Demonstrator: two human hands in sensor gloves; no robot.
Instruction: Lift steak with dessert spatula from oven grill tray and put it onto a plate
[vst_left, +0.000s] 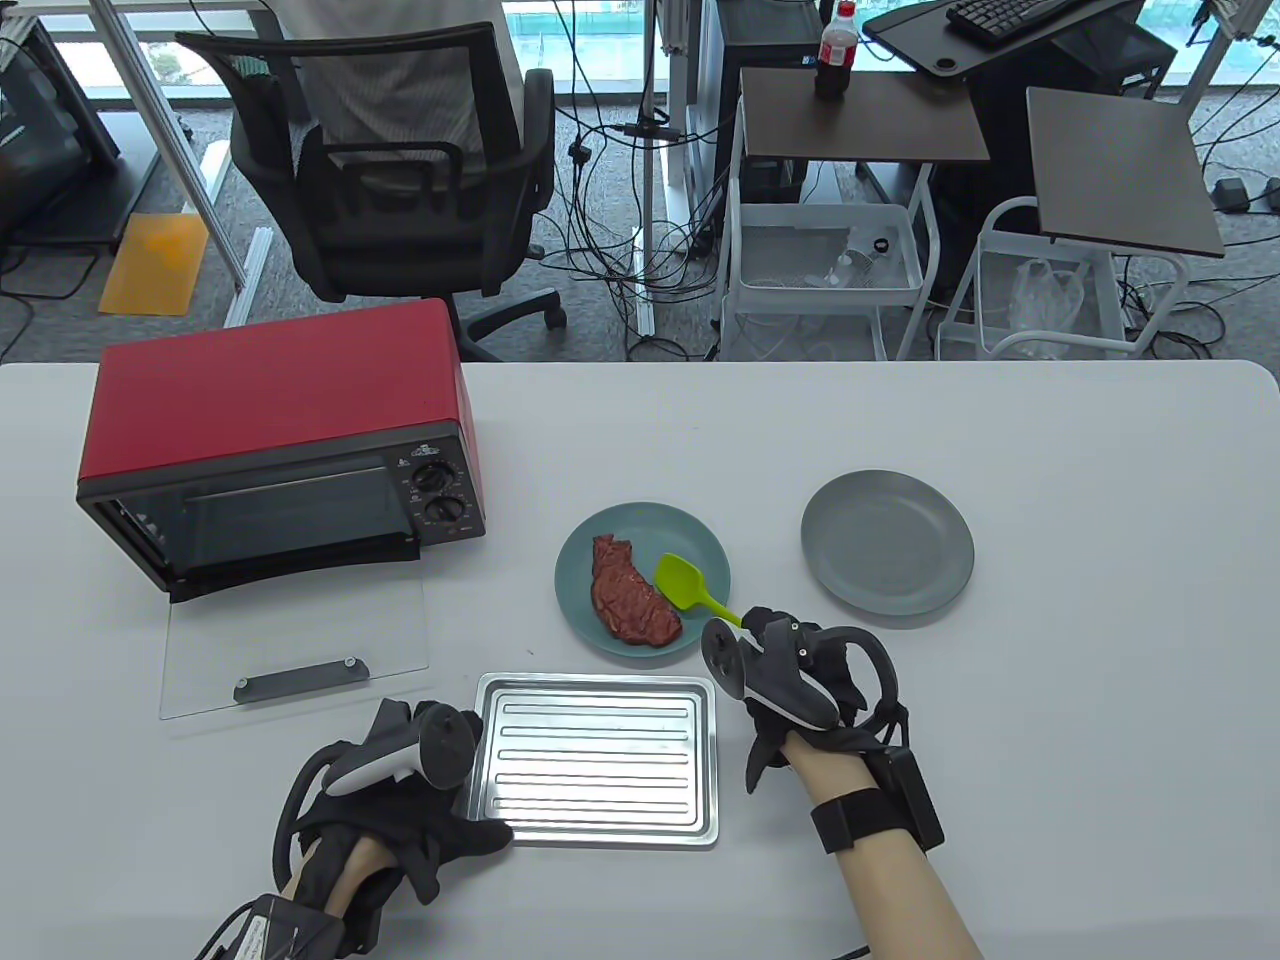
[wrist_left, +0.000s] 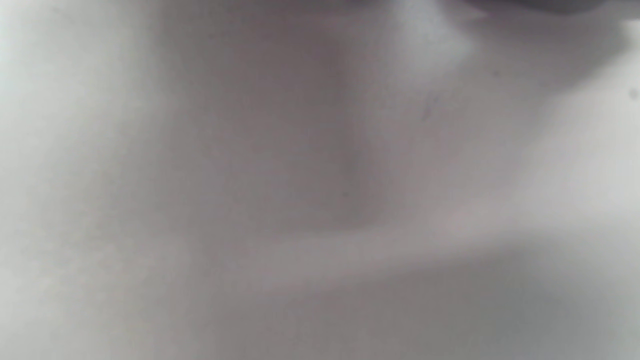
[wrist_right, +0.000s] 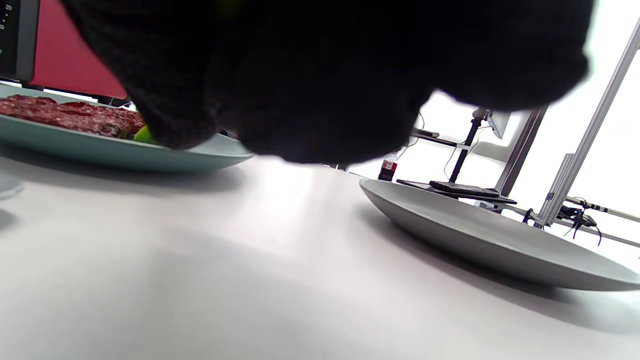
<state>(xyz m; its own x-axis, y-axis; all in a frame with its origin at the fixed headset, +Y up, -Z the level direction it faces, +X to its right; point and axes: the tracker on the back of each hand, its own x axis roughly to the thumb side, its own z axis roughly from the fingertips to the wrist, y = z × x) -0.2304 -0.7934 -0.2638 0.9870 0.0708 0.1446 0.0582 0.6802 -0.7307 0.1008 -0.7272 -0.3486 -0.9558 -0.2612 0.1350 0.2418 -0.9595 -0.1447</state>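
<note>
Steak (vst_left: 632, 592) lying on the teal plate (vst_left: 700, 535) near the middle of the white surface (vst_left: 1050, 720), just beyond the bare oven grill tray (vst_left: 598, 758) — transfer judged to be essentially done, with only the tool left to let go of. Green dessert spatula (vst_left: 683, 582) resting blade-down on the same plate just beside the meat, handle angled back toward the right hand (vst_left: 800, 680), whose fingers (vst_left: 762, 622) sit at the handle's end; whether gripping it or already slackened cannot be told, the tracker hiding the contact from above and the right wrist view filled by dark glove, with only a sliver of green and the steak's edge on the teal rim showing. Left hand (vst_left: 400, 790) set at the tray's left rim, seemingly steadying it, though whether grasping or merely resting against the metal cannot be told either — left wrist view nothing but grey blur. Second, grey plate (vst_left: 887, 541) standing empty to the right, apart from the teal one. Red toaster oven (vst_left: 280, 440) at the far left with glass door (vst_left: 290, 640) dropped open onto the surface. Next move, as a judgement: drawing the spatula clear without dragging the steak back off the plate, then laying it down — calling for a low, flat pull away from the meat.
</note>
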